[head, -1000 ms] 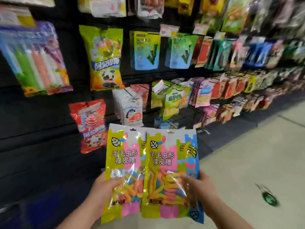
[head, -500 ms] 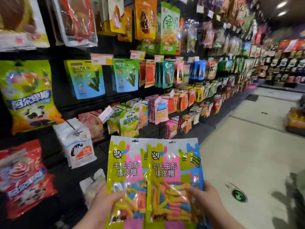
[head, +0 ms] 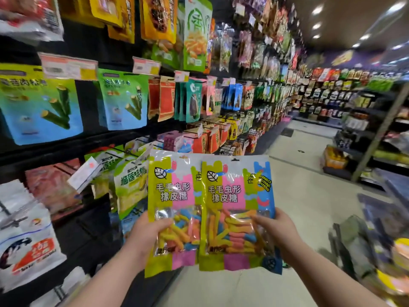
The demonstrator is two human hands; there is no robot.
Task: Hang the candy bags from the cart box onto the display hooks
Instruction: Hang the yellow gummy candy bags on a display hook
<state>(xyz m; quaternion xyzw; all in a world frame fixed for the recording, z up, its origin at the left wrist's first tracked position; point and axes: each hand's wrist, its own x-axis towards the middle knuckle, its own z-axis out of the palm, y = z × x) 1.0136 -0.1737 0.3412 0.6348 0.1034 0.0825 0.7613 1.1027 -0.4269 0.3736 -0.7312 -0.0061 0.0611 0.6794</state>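
1. candy bags, two of one kind, are held upright side by side in front of the person, in the aisle just off the display wall: the left candy bag [head: 170,209] and the right candy bag [head: 236,213]. neither is on a hook.
2. the right candy bag overlaps the right edge of the left one, so the two touch. each has yellow-green, pink and blue panels, white characters, and a clear window low down showing coloured worm-shaped sweets.
3. a small hang hole [head: 235,160] sits at the top middle of the right candy bag, with nothing through it.
4. the left hand [head: 147,232] grasps the left candy bag at its lower left edge, thumb across the front of the window; its fingers are hidden behind the bag.
5. the right hand [head: 278,229] grasps the right candy bag at its lower right edge in the same way, thumb on the front.
6. the display wall [head: 88,47] on the left is dark and carries rows of hanging packets: two blue-green bags [head: 39,107] printed with green rolls, price tags [head: 68,67] above them, a green and white bag [head: 132,185] just left of the held pair, and a white bag [head: 26,240] at the far lower left.
7. a pale floor [head: 309,207] runs down the aisle, a shelving unit [head: 376,129] stands on the right, and ceiling lights [head: 317,9] show above. the lower right corner is too blurred to read.
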